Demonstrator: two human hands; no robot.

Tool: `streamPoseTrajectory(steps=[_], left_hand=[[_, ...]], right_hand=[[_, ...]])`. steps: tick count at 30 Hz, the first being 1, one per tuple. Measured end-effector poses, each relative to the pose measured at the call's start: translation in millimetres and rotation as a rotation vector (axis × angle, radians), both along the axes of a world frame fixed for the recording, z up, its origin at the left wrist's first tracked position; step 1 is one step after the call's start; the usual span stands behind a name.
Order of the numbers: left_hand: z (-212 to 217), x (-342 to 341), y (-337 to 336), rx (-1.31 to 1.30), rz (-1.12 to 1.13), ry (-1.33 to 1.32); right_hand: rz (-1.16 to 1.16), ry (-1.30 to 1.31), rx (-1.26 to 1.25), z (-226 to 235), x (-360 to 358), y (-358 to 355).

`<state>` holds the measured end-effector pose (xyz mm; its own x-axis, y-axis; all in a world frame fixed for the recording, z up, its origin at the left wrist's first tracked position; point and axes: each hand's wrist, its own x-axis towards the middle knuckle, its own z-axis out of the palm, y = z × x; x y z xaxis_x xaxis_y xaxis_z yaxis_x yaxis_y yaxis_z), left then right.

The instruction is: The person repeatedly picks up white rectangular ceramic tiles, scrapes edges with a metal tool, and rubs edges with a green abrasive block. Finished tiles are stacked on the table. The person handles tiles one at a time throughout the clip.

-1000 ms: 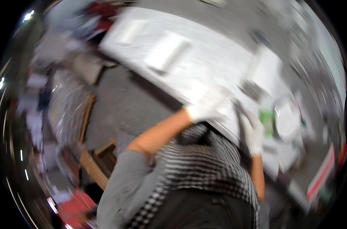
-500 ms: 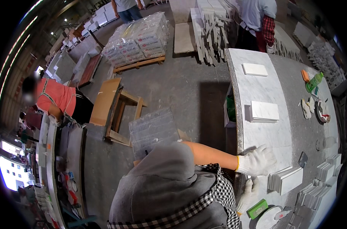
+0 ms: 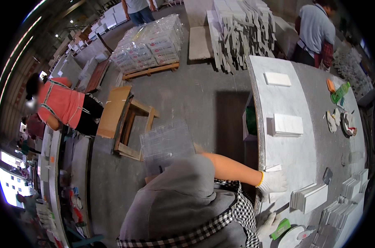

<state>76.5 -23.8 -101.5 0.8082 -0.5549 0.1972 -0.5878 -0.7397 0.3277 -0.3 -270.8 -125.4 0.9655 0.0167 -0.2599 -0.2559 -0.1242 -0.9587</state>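
My left hand [image 3: 274,182], in a white knitted glove with a yellow cuff, is over the near edge of the marble-topped table [image 3: 284,97]. Its fingers are curled, and the end of a white tile [image 3: 273,168] juts out on the far side; the grip is mostly hidden. My right hand [image 3: 270,225], also gloved, is closer to me with fingers apart and nothing visible in it. Beside it lies a small green box [image 3: 281,228]. A row of white tiles [image 3: 309,197] stands on edge just right of my left hand.
Farther along lie a tile stack [image 3: 288,125] and a white tile [image 3: 278,78]. A dark block [image 3: 327,175], a green bottle [image 3: 340,92], a round white dish [image 3: 290,237] and more tiles [image 3: 336,215] are on the table. Co-workers stand left [image 3: 61,105] and far right [image 3: 317,31].
My left hand has gone from spread over the table to curled, with a white tile end now showing beside it. My right hand has dropped slightly nearer me. The far-right co-worker moved right.
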Motion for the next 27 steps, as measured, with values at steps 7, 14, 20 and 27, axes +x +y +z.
streamPoseTrajectory(steps=[7, 14, 20, 27], left_hand=[[3.7, 27.8, -7.4, 0.11, -0.091, 0.148], [-9.5, 30.3, -2.6, -0.245, -0.025, 0.128], [1.4, 22.5, -7.2, -0.554, 0.073, 0.195], [47.4, -19.1, 11.5, -1.136, 0.024, 1.239]], right_hand=[[-0.001, -0.135, -0.217, -32.5, 17.0, -3.7], [-0.117, -0.096, -0.205, -8.1, 18.1, 11.2], [-0.174, -0.212, -0.116, -0.7, 25.3, 10.8], [-0.239, 0.032, 0.13, 58.7, 30.0, 51.4]])
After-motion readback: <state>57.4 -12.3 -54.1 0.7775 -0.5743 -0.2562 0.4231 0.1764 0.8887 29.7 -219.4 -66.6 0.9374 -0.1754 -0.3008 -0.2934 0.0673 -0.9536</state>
